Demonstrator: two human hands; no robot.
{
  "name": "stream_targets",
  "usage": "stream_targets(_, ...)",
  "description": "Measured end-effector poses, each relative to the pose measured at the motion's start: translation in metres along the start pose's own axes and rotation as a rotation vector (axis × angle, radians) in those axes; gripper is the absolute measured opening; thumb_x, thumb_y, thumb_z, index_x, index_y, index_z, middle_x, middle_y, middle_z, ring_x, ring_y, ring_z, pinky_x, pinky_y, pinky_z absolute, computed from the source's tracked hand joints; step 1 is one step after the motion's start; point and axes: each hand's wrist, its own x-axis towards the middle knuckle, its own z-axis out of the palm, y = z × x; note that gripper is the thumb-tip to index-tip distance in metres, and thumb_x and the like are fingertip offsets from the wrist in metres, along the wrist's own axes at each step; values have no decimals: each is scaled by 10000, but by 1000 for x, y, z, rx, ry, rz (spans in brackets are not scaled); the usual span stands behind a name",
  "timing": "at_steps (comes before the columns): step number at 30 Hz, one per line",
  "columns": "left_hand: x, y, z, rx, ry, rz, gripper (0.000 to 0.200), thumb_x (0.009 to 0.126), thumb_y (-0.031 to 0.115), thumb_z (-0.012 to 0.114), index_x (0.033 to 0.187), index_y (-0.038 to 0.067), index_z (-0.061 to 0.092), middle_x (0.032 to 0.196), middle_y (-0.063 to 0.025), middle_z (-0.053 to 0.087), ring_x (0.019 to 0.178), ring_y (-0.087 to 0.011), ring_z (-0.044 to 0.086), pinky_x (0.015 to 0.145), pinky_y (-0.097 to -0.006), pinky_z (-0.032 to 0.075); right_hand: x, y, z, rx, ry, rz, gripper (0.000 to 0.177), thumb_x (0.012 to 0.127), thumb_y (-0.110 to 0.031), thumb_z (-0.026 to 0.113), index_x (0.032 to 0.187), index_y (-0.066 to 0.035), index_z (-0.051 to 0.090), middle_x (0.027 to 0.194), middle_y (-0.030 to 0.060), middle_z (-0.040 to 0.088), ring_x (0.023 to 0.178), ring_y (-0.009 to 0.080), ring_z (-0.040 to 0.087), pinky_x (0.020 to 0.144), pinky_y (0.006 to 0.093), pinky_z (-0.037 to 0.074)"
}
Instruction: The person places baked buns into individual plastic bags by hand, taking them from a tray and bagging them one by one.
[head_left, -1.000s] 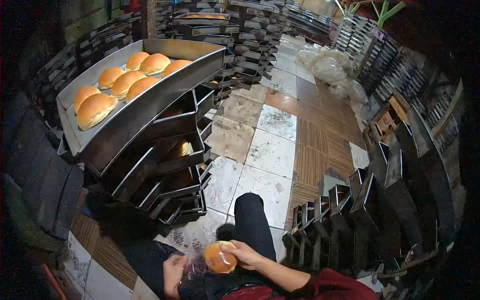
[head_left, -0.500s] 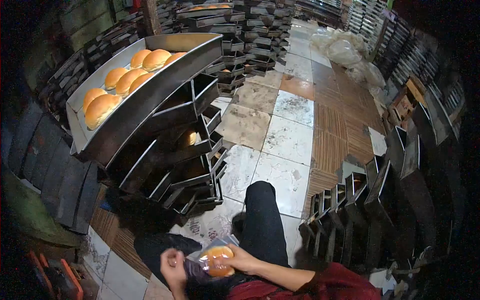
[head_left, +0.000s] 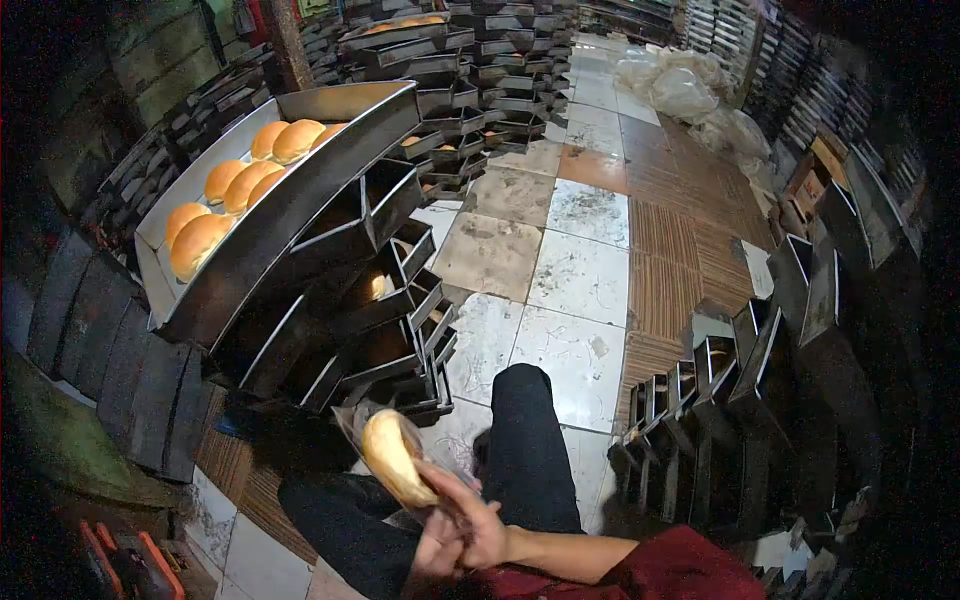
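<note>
Bottom centre: right hand (head_left: 483,528) pinches the clear bag (head_left: 352,418) with a bun (head_left: 392,458) inside, tilted up-left. Left hand (head_left: 433,556) sits just under it, touching; can't tell its grip. Tray (head_left: 300,195) of buns (head_left: 238,185) upper left.

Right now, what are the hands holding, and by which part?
A bagged bun, pinched at its near end by the right hand, left hand alongside.
</note>
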Motion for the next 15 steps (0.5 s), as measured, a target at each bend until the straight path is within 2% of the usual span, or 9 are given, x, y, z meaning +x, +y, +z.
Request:
stream_targets(3, -20, 5, 67, 125, -319, 1049, 570, 887, 465, 300, 1348, 144, 203, 1283, -123, 353, 1156, -250, 388, 972, -389, 324, 8, -12, -17, -149, -206, -210, 785, 752, -493, 560, 1310, -27, 265, 1326, 188, 303, 1200, 334, 338, 1006, 410, 230)
stream_targets(5, -17, 9, 48, -123, -238, 936, 536, 905, 452, 247, 1356, 176, 161, 1265, -147, 374, 1145, -258, 396, 967, -408, 329, 13, -8, 6, -552, -420, -66, 743, 718, -430, 607, 1250, 7, 327, 1263, 223, 364, 1182, 367, 340, 988, 440, 253)
stream_targets(6, -6, 14, 32, -41, 32, 796, 709, 818, 515, 464, 1347, 129, 193, 1280, -126, 375, 1132, -250, 417, 978, -363, 320, 15, -4, 14, -722, -549, -74, 692, 722, -385, 598, 1246, -10, 343, 1261, 209, 375, 1179, 354, 348, 985, 436, 258)
stream_targets(7, -10, 6, 27, -50, 31, 798, 709, 818, 515, 464, 1347, 129, 193, 1280, -126, 375, 1132, -250, 417, 978, -363, 320, 17, 0, 19, -891, -676, -83, 645, 726, -341, 588, 1241, -27, 359, 1259, 196, 386, 1177, 341, 356, 981, 431, 263)
stream_targets(9, -17, -5, 13, 39, 119, 790, 684, 819, 568, 402, 1303, 95, 298, 1241, -131, 431, 1101, -257, 449, 964, -367, 336, 18, -7, 20, -972, -718, -140, 573, 718, -284, 570, 1203, -33, 397, 1217, 179, 418, 1142, 323, 385, 951, 428, 290)
stream_targets(11, 8, 1, -15, -404, -57, 443, 719, 791, 643, 353, 1173, 41, 437, 1151, -125, 508, 1041, -259, 487, 939, -398, 357, 23, -2, 26, -1052, -750, -192, 508, 709, -227, 552, 1165, -38, 434, 1174, 161, 449, 1107, 305, 415, 920, 424, 316)
stream_targets(13, 20, -12, -18, -553, 45, 402, 698, 793, 636, 359, 1158, 47, 447, 1141, -125, 508, 1038, -274, 484, 936, -417, 355, 29, 26, 24, -1020, -555, 8, 318, 717, -141, 486, 1004, -7, 500, 978, 101, 517, 937, 274, 487, 826, 387, 388)
stream_targets(14, 29, -17, -14, -450, 142, 403, 687, 788, 626, 387, 1137, 37, 455, 1125, -129, 509, 1028, -290, 485, 928, -421, 360, 24, 48, 28, -1033, -560, -27, 225, 716, -147, 491, 900, -19, 507, 918, 88, 515, 880, 268, 492, 770, 391, 402)
stream_targets(15, 24, -10, -9, -307, 59, 459, 684, 784, 626, 397, 1134, 42, 456, 1124, -132, 506, 1026, -308, 481, 921, -440, 362, 8, 62, 43, -1163, -812, 192, 224, 709, -150, 497, 898, -32, 521, 926, 94, 519, 876, 259, 499, 742, 378, 416)
